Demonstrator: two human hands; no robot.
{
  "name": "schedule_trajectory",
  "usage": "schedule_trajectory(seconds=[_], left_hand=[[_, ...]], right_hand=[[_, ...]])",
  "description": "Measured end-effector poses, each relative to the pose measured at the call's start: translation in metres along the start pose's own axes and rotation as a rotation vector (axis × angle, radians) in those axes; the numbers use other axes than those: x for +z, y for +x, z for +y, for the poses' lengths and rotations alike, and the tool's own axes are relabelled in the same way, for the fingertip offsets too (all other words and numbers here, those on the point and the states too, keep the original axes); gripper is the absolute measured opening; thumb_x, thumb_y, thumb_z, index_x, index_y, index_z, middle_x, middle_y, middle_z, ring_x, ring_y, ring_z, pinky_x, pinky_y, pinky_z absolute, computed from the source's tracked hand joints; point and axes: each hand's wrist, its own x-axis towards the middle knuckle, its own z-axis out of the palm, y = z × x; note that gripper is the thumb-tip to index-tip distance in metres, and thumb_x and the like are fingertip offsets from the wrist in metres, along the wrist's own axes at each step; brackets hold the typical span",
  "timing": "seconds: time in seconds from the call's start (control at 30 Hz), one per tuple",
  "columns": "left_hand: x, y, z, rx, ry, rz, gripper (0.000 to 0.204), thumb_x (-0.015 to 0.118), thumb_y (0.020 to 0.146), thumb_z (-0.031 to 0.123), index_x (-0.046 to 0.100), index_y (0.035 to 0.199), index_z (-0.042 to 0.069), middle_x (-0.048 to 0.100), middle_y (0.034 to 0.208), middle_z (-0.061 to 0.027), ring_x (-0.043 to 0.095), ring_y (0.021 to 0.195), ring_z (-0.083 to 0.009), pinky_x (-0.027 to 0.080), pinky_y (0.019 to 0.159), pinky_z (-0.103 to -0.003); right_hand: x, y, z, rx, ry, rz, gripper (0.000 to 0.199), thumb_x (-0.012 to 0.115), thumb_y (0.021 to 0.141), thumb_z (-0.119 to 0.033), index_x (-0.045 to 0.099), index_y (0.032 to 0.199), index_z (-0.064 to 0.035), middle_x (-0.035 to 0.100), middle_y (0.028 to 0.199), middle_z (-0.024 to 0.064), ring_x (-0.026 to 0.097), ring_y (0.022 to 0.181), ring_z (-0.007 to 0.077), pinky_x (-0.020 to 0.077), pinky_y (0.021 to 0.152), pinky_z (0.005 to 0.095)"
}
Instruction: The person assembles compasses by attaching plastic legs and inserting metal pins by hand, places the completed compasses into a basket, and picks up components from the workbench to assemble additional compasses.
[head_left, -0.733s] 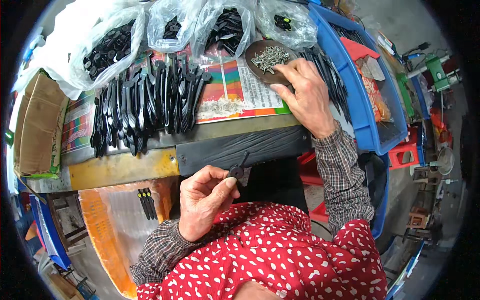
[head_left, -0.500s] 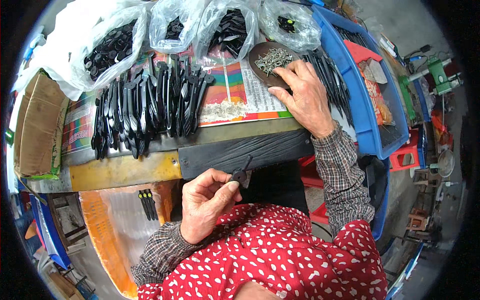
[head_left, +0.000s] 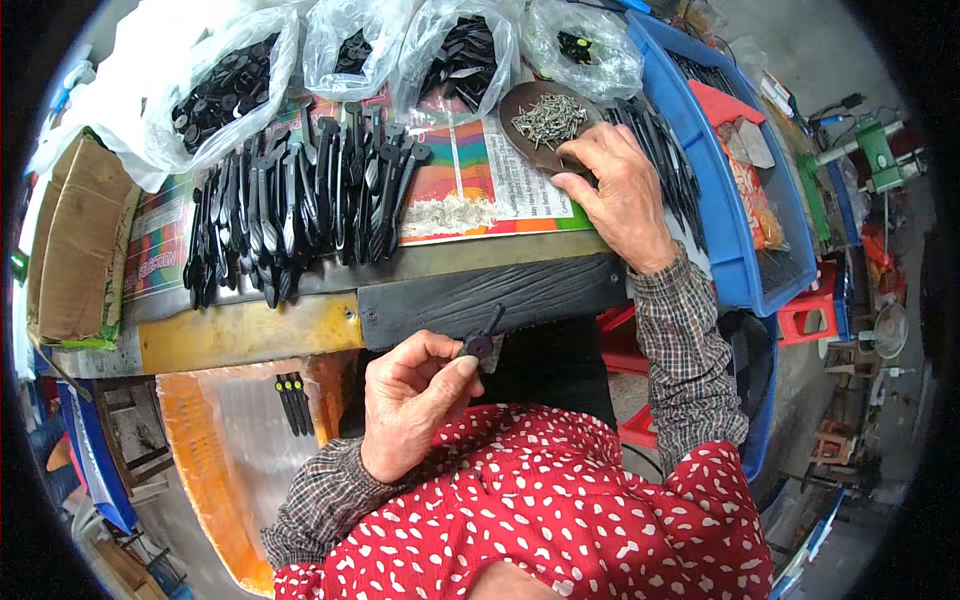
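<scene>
Head view, listed near to far as I see it from my station.

1. Red dotted apron (head_left: 560,520) over checked sleeves, lowest in the picture.
2. Left hand (head_left: 410,405), below the bench edge, fingers closed round a small black part (head_left: 481,342); thumb and forefinger pinch its round end, its thin stem pointing up toward the bench.
3. Orange crate (head_left: 215,450) under the bench on the left, three black pieces (head_left: 290,400) lying on its clear cover.
4. Bench (head_left: 250,335), front edge yellow on the left and black on the right.
5. Row of black handles (head_left: 300,205) laid side by side on a coloured sheet (head_left: 470,170).
6. Right hand (head_left: 615,195), stretched forward onto the bench, fingers curled together at the near rim of a brown dish (head_left: 520,140). I cannot tell whether it holds anything.
7. Screws (head_left: 548,118), heaped in the dish.
8. Cardboard box (head_left: 70,245), far left.
9. Blue bin (head_left: 740,200), right of the hand.
10. Clear bags (head_left: 455,50) of black parts, along the far edge.
</scene>
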Motion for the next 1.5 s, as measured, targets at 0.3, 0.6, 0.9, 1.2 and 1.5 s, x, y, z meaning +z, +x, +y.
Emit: schedule_trajectory(seconds=[0.3, 0.6, 0.9, 1.2, 1.5], left_hand=[[0.004, -0.002, 0.003, -0.003, -0.018, 0.001, 0.006, 0.057, 0.090, 0.007, 0.056, 0.089, 0.001, 0.062, 0.069, -0.0074, 0.046, 0.049, -0.0052, 0.034, 0.042, -0.017], [0.001, -0.006, -0.001, 0.001, -0.038, -0.012, 0.009, 0.058, 0.090, 0.008, 0.058, 0.091, -0.001, 0.063, 0.070, -0.0041, 0.048, 0.051, -0.0026, 0.038, 0.045, -0.016], [0.002, -0.011, 0.000, -0.056, -0.117, -0.012, 0.010, 0.059, 0.090, 0.009, 0.058, 0.092, 0.000, 0.063, 0.070, -0.0044, 0.048, 0.049, -0.0036, 0.036, 0.043, -0.016], [0.008, -0.011, 0.000, -0.039, -0.127, 0.001, 0.008, 0.055, 0.092, 0.011, 0.053, 0.089, 0.004, 0.061, 0.069, -0.0064, 0.045, 0.045, -0.0070, 0.030, 0.039, -0.017], [0.007, -0.018, -0.004, -0.025, -0.125, 0.033, 0.008, 0.056, 0.091, 0.011, 0.056, 0.091, 0.003, 0.062, 0.070, -0.0061, 0.047, 0.047, -0.0059, 0.031, 0.039, -0.016]], right_hand=[[-0.003, 0.003, 0.005, 0.167, 0.204, -0.080, 0.014, 0.067, 0.070, -0.011, 0.063, 0.080, -0.0022, 0.057, 0.076, 0.0102, 0.055, 0.078, 0.0259, 0.0442, 0.070, 0.0368], [-0.006, 0.001, 0.000, 0.187, 0.229, -0.067, 0.012, 0.063, 0.070, -0.008, 0.062, 0.079, 0.0000, 0.058, 0.072, 0.0113, 0.059, 0.067, 0.0235, 0.0465, 0.063, 0.0348], [-0.020, -0.034, -0.049, 0.443, 0.628, 0.004, 0.007, 0.063, 0.077, 0.000, 0.061, 0.084, 0.0018, 0.062, 0.073, 0.0030, 0.057, 0.062, 0.0053, 0.0461, 0.056, 0.0207], [-0.008, -0.079, -0.117, 0.273, 0.900, 0.018, 0.014, 0.064, 0.076, 0.008, 0.058, 0.086, 0.0006, 0.055, 0.077, 0.0024, 0.053, 0.061, 0.0044, 0.0426, 0.052, 0.0181], [-0.004, -0.083, -0.131, 0.146, 0.812, 0.044, 0.016, 0.064, 0.076, 0.007, 0.057, 0.088, 0.0001, 0.056, 0.080, 0.0057, 0.058, 0.063, 0.0093, 0.0470, 0.052, 0.0222]])
